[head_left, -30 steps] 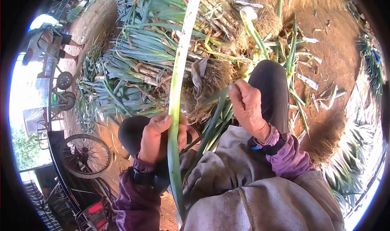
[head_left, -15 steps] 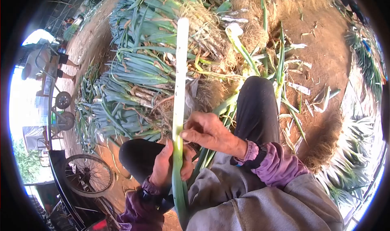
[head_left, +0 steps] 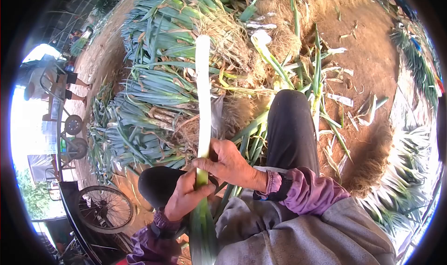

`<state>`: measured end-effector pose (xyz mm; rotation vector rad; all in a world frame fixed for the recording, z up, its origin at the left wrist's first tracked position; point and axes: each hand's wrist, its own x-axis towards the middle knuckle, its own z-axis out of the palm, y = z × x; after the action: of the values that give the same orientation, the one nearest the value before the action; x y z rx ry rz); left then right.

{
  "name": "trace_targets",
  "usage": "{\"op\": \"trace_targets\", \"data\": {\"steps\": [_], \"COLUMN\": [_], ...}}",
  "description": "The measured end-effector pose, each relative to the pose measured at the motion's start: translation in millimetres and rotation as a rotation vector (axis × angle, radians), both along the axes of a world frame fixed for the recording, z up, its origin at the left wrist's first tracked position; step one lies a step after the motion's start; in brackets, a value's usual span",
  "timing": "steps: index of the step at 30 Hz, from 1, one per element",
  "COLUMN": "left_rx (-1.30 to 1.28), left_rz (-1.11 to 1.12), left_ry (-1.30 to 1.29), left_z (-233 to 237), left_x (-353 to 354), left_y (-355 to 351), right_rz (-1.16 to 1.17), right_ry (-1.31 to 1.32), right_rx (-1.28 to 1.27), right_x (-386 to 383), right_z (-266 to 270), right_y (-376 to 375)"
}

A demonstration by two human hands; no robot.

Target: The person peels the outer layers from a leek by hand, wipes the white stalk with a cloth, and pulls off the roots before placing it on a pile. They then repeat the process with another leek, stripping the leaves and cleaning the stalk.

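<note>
A leek (head_left: 203, 92) stands nearly upright before me, its white shank up and its green leaves hanging down over my lap. My left hand (head_left: 187, 197) is closed round its pale green part, with the thumb across the front. Just above, my right hand (head_left: 233, 165) grips the stalk, its thumb laid over the front and its fingers behind, partly hidden. The two hands touch or nearly touch. Beyond the leek lies a big heap of leeks (head_left: 158, 85) with brown roots. A peeled white leek end (head_left: 261, 37) lies to the right of it.
Trimmed leaves and peelings (head_left: 337, 99) litter the earth floor by my right knee (head_left: 291, 120). Whiter leeks (head_left: 400, 176) lie in a row at the far right. A spoked wheel (head_left: 106, 209) stands at the left, with a handcart (head_left: 60, 106) and a person's legs (head_left: 77, 88) beyond.
My right hand has come down the stalk and now wraps it close to my left hand. My left thumb has folded across the leek, whose top sits slightly lower.
</note>
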<state>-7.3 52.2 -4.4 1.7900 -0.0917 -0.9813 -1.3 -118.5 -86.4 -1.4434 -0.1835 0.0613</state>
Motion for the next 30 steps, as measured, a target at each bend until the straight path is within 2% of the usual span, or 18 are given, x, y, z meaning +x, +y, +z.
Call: {"op": "trace_targets", "data": {"steps": [3,6,8,10,11,12,15,16,17,19,22,23,25,30], "left_rx": [-0.004,0.107,0.108,0.116,0.117,0.114,0.242,0.261,0.322,0.508,0.649,0.683,0.707,0.749], "left_rz": [-0.117,-0.333,-0.421,-0.301,-0.137,0.024,0.181,0.127,0.153,0.006,-0.150,-0.191,-0.257,-0.303], "left_ry": [0.006,-0.134,-0.435,-0.396,-0.211,-0.027,-0.134,-0.290,-0.313,-0.555,-0.641,-0.664,-0.670,-0.704], "left_z": [1,-11,-8,-4,-5,-5,1,-6,-6,-6,9,10,23,26], "left_x": [1,4,1,-4,-6,-8,-18,-17,-18,-16,-17,-19,-18,-18], "left_y": [4,22,22,16,9,4,-2,7,16,30,35,37,34,44], "right_rz": [-0.016,-0.049,-0.113,-0.126,-0.133,-0.164,-0.034,-0.106,-0.177,-0.322,-0.240,-0.115,0.014,0.252], "right_ry": [-0.013,-0.030,-0.064,-0.058,-0.056,-0.190,-0.300,-0.385,-0.473,-0.753,-1.017,-1.020,-1.104,-1.067], "right_rx": [-0.115,-0.140,-0.181,-0.186,-0.192,-0.260,-0.511,-0.570,-0.625,-0.763,-0.883,-1.009,-1.091,-1.156], "right_x": [-6,-12,-19,-18,-16,-14,5,14,24,38,60,65,75,75], "right_z": [2,1,0,3,4,2,6,6,7,36,60,66,62,55], "right_y": [-3,3,11,12,10,5,-30,-42,-54,-78,-86,-90,-92,-99]}}
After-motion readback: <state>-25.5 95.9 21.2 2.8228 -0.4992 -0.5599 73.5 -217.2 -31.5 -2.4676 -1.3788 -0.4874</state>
